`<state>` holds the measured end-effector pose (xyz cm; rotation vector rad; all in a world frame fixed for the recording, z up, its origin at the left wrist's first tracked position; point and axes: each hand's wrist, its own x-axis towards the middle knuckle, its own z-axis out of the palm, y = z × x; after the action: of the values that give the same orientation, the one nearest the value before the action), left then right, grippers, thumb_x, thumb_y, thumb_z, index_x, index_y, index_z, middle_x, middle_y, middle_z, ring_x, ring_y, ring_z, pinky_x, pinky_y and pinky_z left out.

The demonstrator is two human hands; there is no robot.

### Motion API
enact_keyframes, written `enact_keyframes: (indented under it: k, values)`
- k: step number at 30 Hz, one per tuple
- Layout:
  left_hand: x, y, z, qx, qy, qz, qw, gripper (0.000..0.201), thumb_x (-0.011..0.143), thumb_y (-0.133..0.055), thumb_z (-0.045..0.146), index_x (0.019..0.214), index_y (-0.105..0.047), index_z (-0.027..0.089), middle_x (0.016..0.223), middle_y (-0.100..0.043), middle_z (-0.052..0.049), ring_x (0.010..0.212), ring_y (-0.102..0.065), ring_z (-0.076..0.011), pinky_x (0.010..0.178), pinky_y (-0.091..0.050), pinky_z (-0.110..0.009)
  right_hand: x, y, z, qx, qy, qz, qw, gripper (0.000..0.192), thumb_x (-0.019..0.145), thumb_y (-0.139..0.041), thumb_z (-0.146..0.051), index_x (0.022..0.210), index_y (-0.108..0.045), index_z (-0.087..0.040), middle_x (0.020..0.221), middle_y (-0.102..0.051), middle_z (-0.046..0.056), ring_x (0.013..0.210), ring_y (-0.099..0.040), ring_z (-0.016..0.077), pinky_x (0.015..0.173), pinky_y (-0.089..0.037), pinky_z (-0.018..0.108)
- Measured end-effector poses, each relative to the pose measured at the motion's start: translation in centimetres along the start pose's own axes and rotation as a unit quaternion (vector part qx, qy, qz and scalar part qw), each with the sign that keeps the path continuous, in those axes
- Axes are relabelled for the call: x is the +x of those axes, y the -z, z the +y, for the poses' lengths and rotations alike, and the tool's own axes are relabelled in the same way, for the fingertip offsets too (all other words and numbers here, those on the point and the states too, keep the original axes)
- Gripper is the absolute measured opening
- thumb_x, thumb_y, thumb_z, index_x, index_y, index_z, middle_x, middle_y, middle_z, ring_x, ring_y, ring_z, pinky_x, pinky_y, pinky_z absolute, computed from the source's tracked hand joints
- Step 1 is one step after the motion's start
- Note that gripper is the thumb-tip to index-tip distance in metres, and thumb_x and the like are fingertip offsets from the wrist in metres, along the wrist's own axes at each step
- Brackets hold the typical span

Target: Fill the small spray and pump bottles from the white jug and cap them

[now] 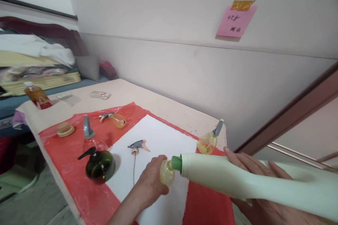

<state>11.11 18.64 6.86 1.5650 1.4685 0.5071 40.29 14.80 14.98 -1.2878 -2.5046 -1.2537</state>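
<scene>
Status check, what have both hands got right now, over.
Left hand grips small yellow bottle on white cloth. Right hand tips big white jug, green spout at its mouth. Loose trigger sprayer lies close behind.

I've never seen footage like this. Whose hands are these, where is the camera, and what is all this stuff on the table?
There is no machine here: a person wears one camera on the head, looking down at their own bare hands. The left hand grips a small yellowish bottle standing on a white cloth. The right hand holds a big pale green jug tipped sideways, its green spout at the small bottle's mouth. On the red sheet around them are a dark green pump bottle, several small spray bottles and a loose trigger sprayer with its tube.
</scene>
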Motion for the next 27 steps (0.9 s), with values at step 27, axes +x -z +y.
enact_keyframes:
  k: [27]
  values:
    - [-0.37, 0.26, 0.57, 0.004, 0.008, -0.001, 1.000, 0.070, 0.053, -0.064, 0.012, 0.119, -0.052, 0.029, 0.116, -0.056, -0.002, 0.104, -0.054, -0.0233, 0.078, -0.042, -0.029, -0.20, -0.10, 0.11, 0.004, -0.001, 0.000, 1.000, 0.053, 0.089, -0.045, -0.031, 0.140, -0.051, -0.019, 0.141, -0.056, 0.014, 0.118, -0.057, 0.0337, 0.095, -0.043, 0.056]
